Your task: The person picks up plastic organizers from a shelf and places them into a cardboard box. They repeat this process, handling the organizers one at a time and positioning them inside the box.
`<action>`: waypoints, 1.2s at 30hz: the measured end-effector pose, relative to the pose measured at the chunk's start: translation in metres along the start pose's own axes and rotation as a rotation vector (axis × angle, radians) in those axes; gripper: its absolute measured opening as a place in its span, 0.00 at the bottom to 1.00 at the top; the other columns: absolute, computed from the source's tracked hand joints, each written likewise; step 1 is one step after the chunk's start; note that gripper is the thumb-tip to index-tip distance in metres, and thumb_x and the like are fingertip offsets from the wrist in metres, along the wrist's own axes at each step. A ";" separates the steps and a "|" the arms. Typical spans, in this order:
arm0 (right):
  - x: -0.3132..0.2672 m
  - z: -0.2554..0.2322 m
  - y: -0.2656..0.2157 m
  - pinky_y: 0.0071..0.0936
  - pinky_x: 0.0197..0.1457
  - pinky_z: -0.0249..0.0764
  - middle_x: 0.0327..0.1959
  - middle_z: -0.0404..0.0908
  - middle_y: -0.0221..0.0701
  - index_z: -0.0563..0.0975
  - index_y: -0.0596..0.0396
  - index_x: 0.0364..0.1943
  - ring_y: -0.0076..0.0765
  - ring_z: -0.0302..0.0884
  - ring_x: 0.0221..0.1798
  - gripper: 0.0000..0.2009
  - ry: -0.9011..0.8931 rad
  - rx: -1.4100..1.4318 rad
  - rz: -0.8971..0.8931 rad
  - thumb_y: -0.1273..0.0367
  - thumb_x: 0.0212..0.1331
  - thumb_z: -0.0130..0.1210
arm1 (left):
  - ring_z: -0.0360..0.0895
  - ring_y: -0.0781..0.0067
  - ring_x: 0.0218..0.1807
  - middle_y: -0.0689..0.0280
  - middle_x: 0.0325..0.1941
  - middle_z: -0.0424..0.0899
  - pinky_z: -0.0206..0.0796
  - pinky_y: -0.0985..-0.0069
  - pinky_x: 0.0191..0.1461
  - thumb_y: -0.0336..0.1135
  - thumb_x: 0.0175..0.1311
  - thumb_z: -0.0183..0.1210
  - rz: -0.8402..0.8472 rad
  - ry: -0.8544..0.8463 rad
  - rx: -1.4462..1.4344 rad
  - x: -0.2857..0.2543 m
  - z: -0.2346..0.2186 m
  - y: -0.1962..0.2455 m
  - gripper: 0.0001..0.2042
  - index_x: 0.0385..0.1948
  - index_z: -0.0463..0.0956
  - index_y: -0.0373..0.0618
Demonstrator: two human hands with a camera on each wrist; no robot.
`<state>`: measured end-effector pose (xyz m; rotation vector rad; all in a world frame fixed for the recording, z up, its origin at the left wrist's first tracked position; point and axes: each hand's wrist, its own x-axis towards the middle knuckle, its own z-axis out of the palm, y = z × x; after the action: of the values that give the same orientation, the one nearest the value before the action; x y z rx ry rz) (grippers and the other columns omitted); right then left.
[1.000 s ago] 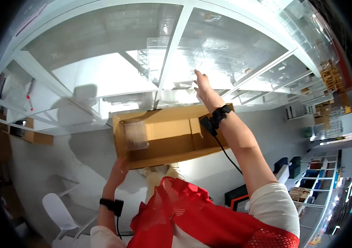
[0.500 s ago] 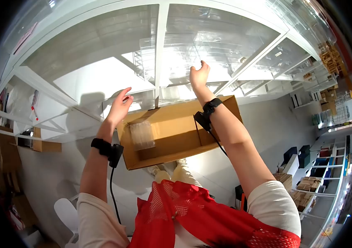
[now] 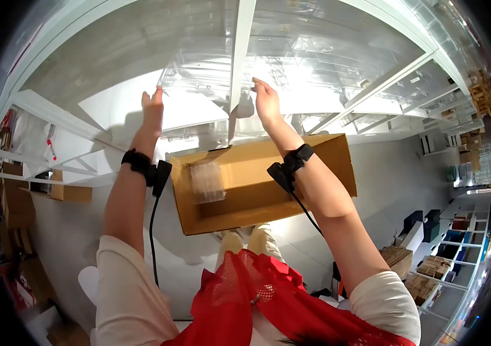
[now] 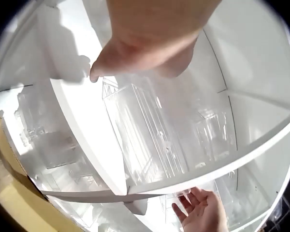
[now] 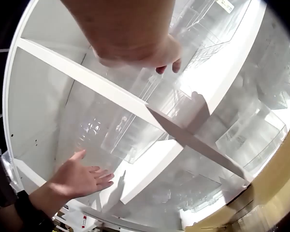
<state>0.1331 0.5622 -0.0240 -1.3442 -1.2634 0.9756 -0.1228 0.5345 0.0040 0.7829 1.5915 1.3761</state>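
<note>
Clear plastic containers (image 3: pixel 199 78) lie in the white shelf unit, on both sides of a white upright (image 3: pixel 241 57). My left hand (image 3: pixel 153 114) reaches into the compartment left of that upright, fingers extended and empty; the left wrist view shows this hand (image 4: pixel 145 53) over the clear containers (image 4: pixel 140 125). To the right of the upright is my right hand (image 3: pixel 267 104), its fingers loosely bent beside more clear containers. Whether it touches them I cannot tell. The right wrist view shows my left hand (image 5: pixel 79 179) spread open, palm showing.
Against the shelf front, below my hands, is an open cardboard box (image 3: pixel 263 210) with clear plastic pieces (image 3: pixel 207 181) at its left end. Beneath it are my legs. Brown cartons (image 3: pixel 395 259) and a rack stand at right; another carton (image 3: pixel 75 193) lies at left.
My left hand has let go of the cardboard box's left corner and risen into the left compartment. My right hand has shifted left, closer to the upright.
</note>
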 end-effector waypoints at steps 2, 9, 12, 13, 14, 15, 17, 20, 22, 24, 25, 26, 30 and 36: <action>-0.011 0.002 -0.021 0.20 0.49 0.61 0.35 0.74 0.32 0.72 0.60 0.43 0.25 0.68 0.41 0.16 -0.158 0.050 0.095 0.66 0.58 0.38 | 0.60 0.63 0.56 0.51 0.57 0.59 0.51 0.75 0.58 0.46 0.57 0.50 0.160 0.005 0.070 0.035 -0.010 -0.017 0.35 0.59 0.43 0.33; -0.015 0.017 0.001 0.31 0.57 0.58 0.42 0.72 0.34 0.68 0.58 0.47 0.33 0.65 0.47 0.23 -0.462 0.259 0.172 0.56 0.61 0.28 | 0.54 0.67 0.61 0.55 0.58 0.61 0.46 0.75 0.61 0.53 0.55 0.49 0.145 -0.057 0.212 0.060 -0.033 0.002 0.40 0.60 0.40 0.34; -0.020 0.019 0.000 0.29 0.59 0.55 0.44 0.71 0.35 0.67 0.59 0.46 0.35 0.65 0.48 0.24 -0.433 0.074 0.298 0.54 0.61 0.28 | 0.53 0.63 0.62 0.49 0.58 0.58 0.51 0.71 0.58 0.58 0.50 0.51 -0.288 0.041 0.021 0.046 -0.009 0.003 0.46 0.60 0.38 0.34; -0.021 0.020 -0.002 0.21 0.39 0.63 0.29 0.69 0.30 0.65 0.62 0.45 0.25 0.65 0.33 0.20 -0.392 0.227 0.165 0.58 0.63 0.31 | 0.53 0.60 0.62 0.46 0.59 0.56 0.52 0.69 0.58 0.59 0.48 0.53 -0.285 0.047 0.103 0.042 0.006 0.002 0.47 0.60 0.36 0.34; -0.016 0.025 -0.004 0.23 0.45 0.61 0.34 0.69 0.32 0.64 0.62 0.47 0.27 0.64 0.38 0.22 -0.323 0.279 0.108 0.56 0.62 0.31 | 0.52 0.57 0.62 0.44 0.59 0.54 0.53 0.68 0.58 0.59 0.47 0.54 -0.280 0.052 0.181 0.037 0.024 0.000 0.49 0.60 0.34 0.34; -0.008 0.031 -0.006 0.25 0.50 0.59 0.39 0.68 0.33 0.62 0.61 0.50 0.29 0.63 0.42 0.23 -0.253 0.328 0.052 0.55 0.62 0.31 | 0.52 0.54 0.62 0.41 0.59 0.52 0.53 0.66 0.59 0.59 0.45 0.56 -0.277 0.055 0.259 0.037 0.033 -0.005 0.51 0.60 0.32 0.34; 0.017 0.037 0.001 0.28 0.59 0.50 0.51 0.60 0.39 0.57 0.62 0.55 0.35 0.54 0.54 0.26 -0.182 0.312 -0.019 0.54 0.61 0.33 | 0.50 0.53 0.63 0.42 0.62 0.47 0.50 0.65 0.61 0.60 0.44 0.58 -0.133 0.015 0.241 0.052 0.041 -0.034 0.53 0.60 0.31 0.34; 0.074 0.039 0.018 0.29 0.66 0.40 0.64 0.45 0.48 0.49 0.66 0.59 0.44 0.40 0.67 0.30 -0.223 0.189 -0.045 0.57 0.60 0.37 | 0.51 0.53 0.63 0.45 0.62 0.48 0.49 0.66 0.61 0.57 0.44 0.59 -0.127 0.009 0.203 0.043 0.044 -0.027 0.52 0.60 0.33 0.35; 0.095 0.040 0.017 0.29 0.66 0.43 0.63 0.48 0.48 0.49 0.66 0.59 0.45 0.43 0.66 0.30 -0.287 0.192 -0.021 0.56 0.60 0.38 | 0.52 0.54 0.63 0.47 0.63 0.48 0.49 0.66 0.61 0.56 0.46 0.58 -0.170 -0.007 0.207 0.037 0.039 -0.018 0.49 0.61 0.34 0.37; 0.106 0.037 0.017 0.29 0.65 0.45 0.62 0.51 0.46 0.53 0.65 0.58 0.43 0.46 0.65 0.29 -0.317 0.143 0.010 0.56 0.60 0.38 | 0.53 0.55 0.62 0.49 0.63 0.49 0.49 0.65 0.61 0.54 0.49 0.56 -0.210 -0.031 0.204 0.035 0.036 -0.011 0.46 0.62 0.34 0.39; 0.108 0.030 0.009 0.29 0.65 0.45 0.62 0.53 0.45 0.55 0.64 0.58 0.42 0.48 0.65 0.28 -0.342 0.131 0.034 0.56 0.60 0.38 | 0.53 0.57 0.62 0.52 0.63 0.50 0.48 0.64 0.61 0.53 0.50 0.55 -0.167 0.020 0.197 0.042 0.031 -0.017 0.44 0.62 0.37 0.43; 0.108 0.026 0.002 0.29 0.65 0.46 0.61 0.55 0.45 0.56 0.64 0.57 0.42 0.49 0.65 0.28 -0.367 0.119 0.056 0.56 0.60 0.38 | 0.53 0.60 0.62 0.55 0.62 0.51 0.48 0.62 0.61 0.53 0.50 0.55 -0.122 0.071 0.189 0.052 0.022 -0.029 0.42 0.61 0.39 0.46; 0.096 0.023 -0.026 0.29 0.58 0.56 0.48 0.71 0.43 0.70 0.65 0.47 0.39 0.64 0.54 0.28 -0.685 -0.077 0.189 0.52 0.60 0.33 | 0.53 0.59 0.62 0.55 0.62 0.52 0.51 0.62 0.59 0.52 0.53 0.52 -0.223 0.206 -0.067 0.029 0.006 -0.011 0.40 0.62 0.39 0.43; 0.054 0.028 -0.032 0.27 0.59 0.54 0.44 0.75 0.34 0.79 0.56 0.32 0.32 0.67 0.50 0.17 -0.826 0.154 0.233 0.62 0.56 0.40 | 0.48 0.61 0.64 0.61 0.63 0.50 0.44 0.62 0.62 0.52 0.53 0.52 -0.262 0.068 -0.120 -0.016 -0.034 -0.019 0.38 0.62 0.44 0.47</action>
<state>0.1070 0.6172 0.0067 -0.9955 -1.5926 1.8709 -0.1448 0.5025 -0.0112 0.4431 1.5843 1.3034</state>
